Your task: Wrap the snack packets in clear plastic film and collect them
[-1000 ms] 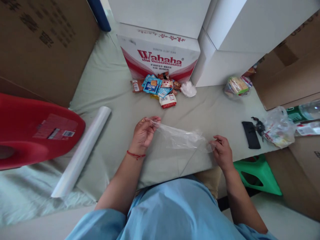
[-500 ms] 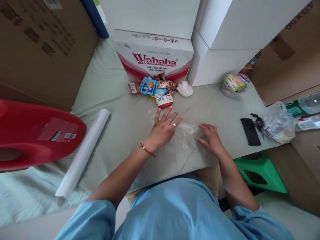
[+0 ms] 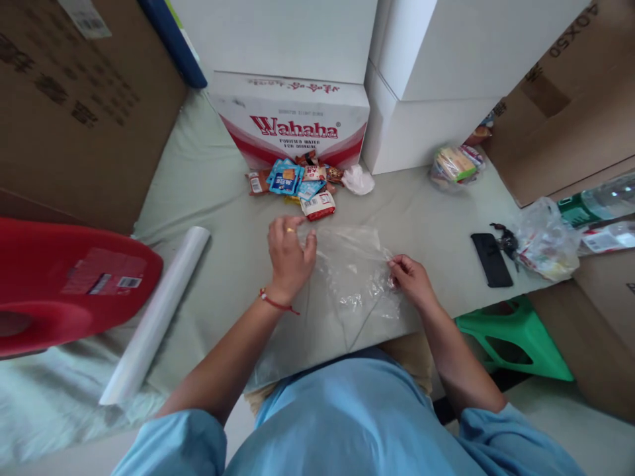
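The right hand (image 3: 411, 279) pinches the right edge of a clear plastic bag (image 3: 354, 274) between thumb and fingers. The left hand (image 3: 290, 258) is at the bag's far left side, fingers bent and thumb apart; whether it grips any film, I cannot tell. The bag lies between the 2 hands, wrinkled and loose over the green cloth (image 3: 238, 258). Thin film like this probably clings to itself, so its 2 layers could stay stuck if the fingers catch both together. A hard tug from the right hand alone could stretch or tear the pinched edge, or slide the whole bag sideways.

Just beyond the left hand is a red-and-white packet (image 3: 318, 206), at the near side of a heap of snack packets (image 3: 286, 180); a far swing of that hand could knock it and spread the heap. Farther left, a white roll (image 3: 156, 314) lies slanted, and its round shape might let it roll if the cloth is pulled. To the right, a black phone (image 3: 491, 260) lies well apart from the right hand.
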Demonstrator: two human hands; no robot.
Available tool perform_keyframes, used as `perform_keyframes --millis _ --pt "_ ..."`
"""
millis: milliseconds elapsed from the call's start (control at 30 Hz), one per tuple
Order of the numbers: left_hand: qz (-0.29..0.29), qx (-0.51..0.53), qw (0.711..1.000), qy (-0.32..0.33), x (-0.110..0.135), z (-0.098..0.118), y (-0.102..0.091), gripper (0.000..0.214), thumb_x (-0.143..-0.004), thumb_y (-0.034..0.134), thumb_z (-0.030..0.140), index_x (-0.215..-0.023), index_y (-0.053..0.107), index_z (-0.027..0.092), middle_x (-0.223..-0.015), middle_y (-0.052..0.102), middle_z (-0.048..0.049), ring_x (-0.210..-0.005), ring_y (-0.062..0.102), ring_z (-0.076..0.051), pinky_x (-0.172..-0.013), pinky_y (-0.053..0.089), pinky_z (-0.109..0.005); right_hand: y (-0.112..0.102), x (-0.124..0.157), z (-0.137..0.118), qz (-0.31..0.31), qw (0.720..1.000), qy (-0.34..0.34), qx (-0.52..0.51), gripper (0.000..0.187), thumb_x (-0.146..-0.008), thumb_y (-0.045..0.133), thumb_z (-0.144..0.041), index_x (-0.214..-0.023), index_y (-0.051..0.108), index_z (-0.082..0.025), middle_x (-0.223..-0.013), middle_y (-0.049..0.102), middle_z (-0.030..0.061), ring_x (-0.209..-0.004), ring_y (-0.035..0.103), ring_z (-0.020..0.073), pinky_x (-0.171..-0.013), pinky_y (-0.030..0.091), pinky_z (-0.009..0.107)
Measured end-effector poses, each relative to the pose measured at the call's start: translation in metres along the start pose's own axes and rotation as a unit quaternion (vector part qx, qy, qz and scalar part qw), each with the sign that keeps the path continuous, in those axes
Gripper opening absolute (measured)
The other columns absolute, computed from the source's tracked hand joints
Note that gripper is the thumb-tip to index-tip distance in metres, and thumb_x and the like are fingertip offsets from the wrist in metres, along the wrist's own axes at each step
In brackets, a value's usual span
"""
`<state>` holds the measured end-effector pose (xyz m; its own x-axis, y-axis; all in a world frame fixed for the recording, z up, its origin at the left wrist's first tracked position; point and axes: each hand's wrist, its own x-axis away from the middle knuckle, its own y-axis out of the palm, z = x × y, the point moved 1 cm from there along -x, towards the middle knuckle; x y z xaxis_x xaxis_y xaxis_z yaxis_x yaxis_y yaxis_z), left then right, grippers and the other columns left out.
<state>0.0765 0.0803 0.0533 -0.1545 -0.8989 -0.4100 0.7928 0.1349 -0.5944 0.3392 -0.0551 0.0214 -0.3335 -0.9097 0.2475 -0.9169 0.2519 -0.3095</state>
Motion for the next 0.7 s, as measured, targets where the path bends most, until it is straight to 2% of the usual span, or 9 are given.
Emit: perform_keyframes --millis 33,100,133,233,333,467,533,600,700 --pt "-0.022 -0.015 0.999 0.034 0.01 0.006 0.0 0.024 -0.097 0.056 0.031 -0.114 0.067 0.018 -0.115 0.068 -0.0159 -0.121 0.059 -0.032 -0.11 0.042 -0.051 0.005 0.002 0.0 0.004 1.0 -0.018 0.01 0.033 -0.087 0.064 -0.056 -0.088 0.062 -0.023 -0.056 0.059 -0.0052 -0.051 0.054 0.0143 -0.054 0.043 0.027" --pt "-0.124 -0.036 0.985 0.117 0.032 0.014 0.006 0.028 -0.1 0.052 0.03 -0.12 0.068 0.019 -0.127 0.068 -0.0173 -0.132 0.056 -0.032 -0.116 0.039 -0.051 0.013 0.005 0.001 -0.011 0.998 -0.053 0.018 0.031 -0.087 0.065 -0.053 -0.091 0.065 -0.023 -0.064 0.063 -0.004 -0.057 0.058 0.0146 -0.059 0.047 0.028" --pt "-0.178 -0.053 0.973 0.138 0.043 0.014 0.009 0.033 -0.101 0.051 0.03 -0.128 0.067 0.019 -0.138 0.065 -0.018 -0.14 0.052 -0.032 -0.12 0.035 -0.053 0.014 0.007 0.0 -0.022 0.998 -0.064 0.018 0.03 -0.087 0.066 -0.052 -0.093 0.066 -0.023 -0.068 0.064 -0.0032 -0.06 0.06 0.0148 -0.062 0.048 0.028" --pt "-0.28 -0.119 0.944 0.127 0.064 0.0 0.016 0.053 -0.101 0.052 0.034 -0.152 0.053 0.02 -0.162 0.048 -0.0194 -0.153 0.041 -0.034 -0.128 0.02 -0.061 0.009 0.008 0.001 -0.021 0.998 -0.064 0.011 0.032 -0.086 0.067 -0.053 -0.095 0.068 -0.023 -0.071 0.065 -0.0024 -0.063 0.061 0.0152 -0.063 0.049 0.029" --pt "-0.3 -0.158 0.935 0.108 0.072 -0.021 0.012 0.065 -0.102 0.05 0.042 -0.163 0.037 0.02 -0.17 0.036 -0.0195 -0.157 0.034 -0.035 -0.128 0.011 -0.066 -0.01 0.005 0.003 0.028 0.999 -0.039 -0.013 0.035 -0.086 0.068 -0.056 -0.094 0.067 -0.022 -0.064 0.062 -0.0031 -0.058 0.058 0.015 -0.061 0.049 0.029" --pt "-0.315 -0.162 0.928 0.116 0.078 -0.035 -0.008 0.067 -0.103 0.048 0.044 -0.164 0.036 0.02 -0.171 0.034 -0.0189 -0.157 0.036 -0.034 -0.129 0.013 -0.065 -0.043 0.001 0.005 0.063 0.996 -0.018 -0.059 0.037 -0.081 0.075 -0.057 -0.089 0.066 -0.023 -0.067 0.064 -0.0019 -0.061 0.06 0.0146 -0.062 0.052 0.028" --pt "-0.33 -0.156 0.923 0.12 0.084 -0.038 -0.02 0.064 -0.102 0.05 0.045 -0.161 0.042 0.02 -0.17 0.036 -0.0184 -0.156 0.037 -0.034 -0.128 0.016 -0.064 -0.053 -0.003 0.004 0.044 0.995 0.018 -0.088 0.04 -0.077 0.078 -0.06 -0.088 0.065 -0.024 -0.075 0.068 0.0005 -0.066 0.065 0.0161 -0.064 0.055 0.03" --pt "-0.334 -0.146 0.923 0.123 0.089 -0.039 -0.03 0.06 -0.102 0.05 0.047 -0.156 0.05 0.021 -0.168 0.042 -0.0177 -0.155 0.04 -0.034 -0.128 0.019 -0.064 -0.057 -0.009 0.001 0.009 0.99 0.083 -0.113 0.045 -0.078 0.076 -0.064 -0.091 0.064 -0.023 -0.086 0.073 0.005 -0.072 0.071 0.0193 -0.063 0.058 0.032" --pt "-0.308 -0.135 0.936 0.101 0.09 -0.035 -0.042 0.049 -0.104 0.047 0.048 -0.141 0.064 0.023 -0.153 0.06 -0.0156 -0.144 0.052 -0.034 -0.122 0.032 -0.061 -0.047 -0.022 -0.006 -0.051 0.975 0.179 -0.125 0.047 -0.084 0.069 -0.066 -0.101 0.062 -0.022 -0.092 0.077 0.011 -0.073 0.074 0.0225 -0.057 0.057 0.032"
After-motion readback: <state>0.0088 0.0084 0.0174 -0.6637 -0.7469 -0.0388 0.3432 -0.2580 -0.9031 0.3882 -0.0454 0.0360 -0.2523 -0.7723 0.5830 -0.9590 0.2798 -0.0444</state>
